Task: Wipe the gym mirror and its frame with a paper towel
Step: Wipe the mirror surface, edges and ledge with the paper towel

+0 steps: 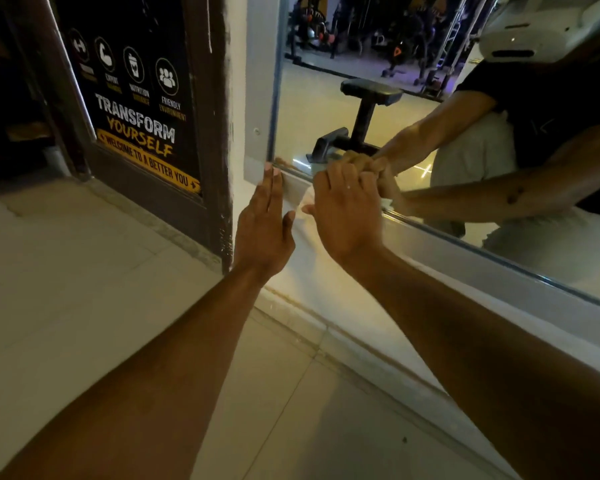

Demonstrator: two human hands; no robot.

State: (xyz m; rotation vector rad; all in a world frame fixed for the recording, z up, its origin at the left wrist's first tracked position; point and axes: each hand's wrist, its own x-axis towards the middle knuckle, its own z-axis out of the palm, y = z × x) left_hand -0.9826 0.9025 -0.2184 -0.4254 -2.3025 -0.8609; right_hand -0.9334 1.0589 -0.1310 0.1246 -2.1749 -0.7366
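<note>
Down at the lower left corner of the mirror (326, 109), work in hand, near the floor (84, 271).

Mirror glass: no streaks or smears plain to see in this part, though the light is dim and whether it has been wiped cannot be told; upper and right-hand reaches out of view.

Frame (482, 268): pale, running up the left side and along the bottom edge. Bottom rail being worked on at its left end only; by the look of it, a long stretch of rail to the right left to do, judged from where the towel sits.

Poster (136, 109) on the dark door beside the frame, not part of the job.

Left hand (264, 233): flat, fingers straight and together, tips touching the frame at the very corner, holding nothing; seems a brace.

Right hand (347, 209): fingers curled, bunching the towel (307, 200) against the bottom rail, just beside the left hand.

Towel: white, mostly hidden under the right hand, only an edge showing.

Probably somewhere in the frame-wiping stage; overall progress not readable beyond that.
</note>
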